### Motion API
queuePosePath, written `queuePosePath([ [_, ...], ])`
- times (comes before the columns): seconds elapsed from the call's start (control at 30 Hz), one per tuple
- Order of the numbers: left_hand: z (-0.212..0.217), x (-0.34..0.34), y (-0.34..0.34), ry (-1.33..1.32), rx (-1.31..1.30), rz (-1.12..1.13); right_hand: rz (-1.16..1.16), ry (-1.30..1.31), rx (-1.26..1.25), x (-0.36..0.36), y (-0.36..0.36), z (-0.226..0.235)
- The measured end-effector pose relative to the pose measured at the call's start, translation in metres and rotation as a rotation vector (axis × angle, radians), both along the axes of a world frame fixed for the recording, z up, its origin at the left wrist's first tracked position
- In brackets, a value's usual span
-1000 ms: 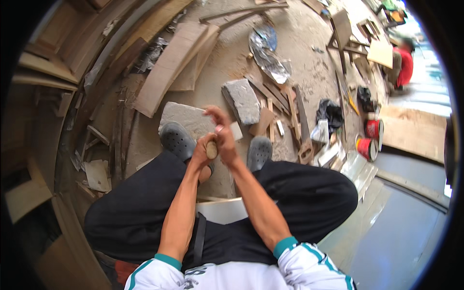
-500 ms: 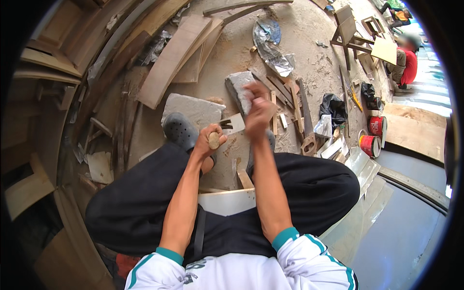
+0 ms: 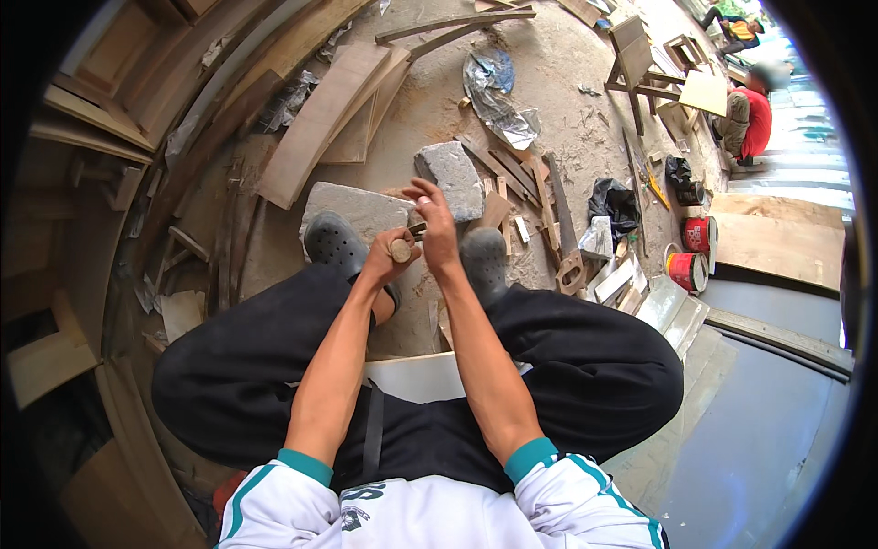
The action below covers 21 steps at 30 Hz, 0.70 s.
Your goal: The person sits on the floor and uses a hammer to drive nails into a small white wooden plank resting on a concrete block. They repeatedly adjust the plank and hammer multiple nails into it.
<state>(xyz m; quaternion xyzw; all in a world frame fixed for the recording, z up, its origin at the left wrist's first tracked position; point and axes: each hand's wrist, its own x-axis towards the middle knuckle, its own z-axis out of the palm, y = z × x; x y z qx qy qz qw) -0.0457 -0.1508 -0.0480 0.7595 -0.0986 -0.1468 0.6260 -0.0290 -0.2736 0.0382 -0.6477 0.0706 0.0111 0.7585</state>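
My left hand (image 3: 388, 260) is closed around a tool with a round wooden handle (image 3: 401, 250), whose butt end faces up toward me. A short dark part of the tool (image 3: 418, 230) shows between my hands; the rest of it is hidden. My right hand (image 3: 439, 223) is just beside it, fingers apart and stretched away from me, with nothing visible in them. Whether it touches the tool, I cannot tell. Beyond my hands lie two grey stone blocks, a flat one (image 3: 352, 209) and a thicker one (image 3: 450, 176). A tan wood piece (image 3: 495, 210) lies right of my right hand.
A handsaw (image 3: 569, 265) and wood strips (image 3: 512, 174) lie to the right. Farther right are a black plastic bag (image 3: 615, 206) and red cans (image 3: 688, 270). Boards (image 3: 325, 123) lean at far left. A person in red (image 3: 755, 123) sits at far right.
My right hand has moved left and nearer my left hand, its fingers now spread. A pale flat piece seen between the hands no longer shows. The whole view has shifted slightly.
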Motion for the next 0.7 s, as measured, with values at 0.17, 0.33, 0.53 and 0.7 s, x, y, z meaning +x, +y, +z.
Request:
queuePosePath([
  [0.17,-0.001,-0.007,0.002,-0.026,0.048,0.013,-0.161,-0.065,-0.030,0.014,-0.043,0.019],
  [0.33,-0.005,0.000,-0.005,-0.073,0.042,0.033,-0.209,-0.081,0.053,0.042,-0.076,0.036],
  [0.53,-0.004,0.001,-0.009,-0.111,0.011,0.042,-0.287,-0.061,0.142,0.057,-0.094,0.025],
  [0.7,-0.005,0.004,-0.005,-0.093,0.019,0.058,-0.214,-0.117,0.090,0.074,-0.077,0.029],
])
